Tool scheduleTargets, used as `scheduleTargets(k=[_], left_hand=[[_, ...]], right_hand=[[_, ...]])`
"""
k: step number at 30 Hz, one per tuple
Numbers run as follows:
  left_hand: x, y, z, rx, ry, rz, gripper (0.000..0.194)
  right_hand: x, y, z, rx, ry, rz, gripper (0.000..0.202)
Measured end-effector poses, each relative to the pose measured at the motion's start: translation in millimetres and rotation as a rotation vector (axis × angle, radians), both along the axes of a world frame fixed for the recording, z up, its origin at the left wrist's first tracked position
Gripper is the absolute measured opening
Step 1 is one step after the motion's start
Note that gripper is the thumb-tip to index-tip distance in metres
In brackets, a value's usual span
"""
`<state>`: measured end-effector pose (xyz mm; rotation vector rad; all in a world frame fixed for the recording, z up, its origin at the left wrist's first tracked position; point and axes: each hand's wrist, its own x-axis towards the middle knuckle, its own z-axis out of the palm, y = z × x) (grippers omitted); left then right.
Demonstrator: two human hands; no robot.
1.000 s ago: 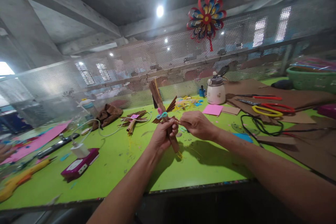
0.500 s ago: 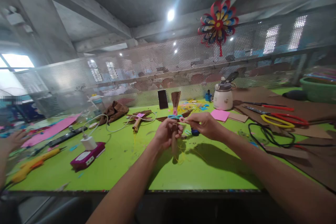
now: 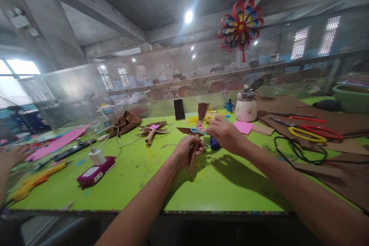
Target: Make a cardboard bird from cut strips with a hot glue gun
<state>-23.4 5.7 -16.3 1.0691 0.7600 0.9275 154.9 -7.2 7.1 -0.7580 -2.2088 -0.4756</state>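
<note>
My left hand [image 3: 186, 150] is closed around the lower stem of a brown pleated-paper craft, held just above the table. Its fanned top [image 3: 203, 111] points up and leans right, and one pleated wing [image 3: 184, 130] spreads to the left. A pink paper strip [image 3: 200, 125] wraps its neck, with a light-blue paper strip [image 3: 195, 130] looped across the front. My right hand [image 3: 226, 134] pinches the right end of the strips; its fingertips partly hide them. Thin yellow strings [image 3: 198, 177] trail below the left hand.
A similar brown craft [image 3: 152, 132] lies to the left, near a purple power socket [image 3: 95, 175] and yellow glue gun [image 3: 40, 180]. Behind stand a phone [image 3: 179, 109] and white kettle [image 3: 246, 107]. Scissors [image 3: 308, 134] and a black cable [image 3: 300, 153] lie right. Another person's hand [image 3: 17, 155] is far left.
The craft has shifted a little right and its fanned top now leans right. My left hand has turned and moved right with it. My right hand's fingers have curled closer over the strips.
</note>
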Motion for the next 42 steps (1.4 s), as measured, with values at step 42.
scheduleTargets(k=[42], left_hand=[[-0.8,-0.4,0.6,-0.005,0.196,-0.159,0.019]], right_hand=[[3.0,-3.6,0.3,-0.357,-0.217,0.040,0.019]])
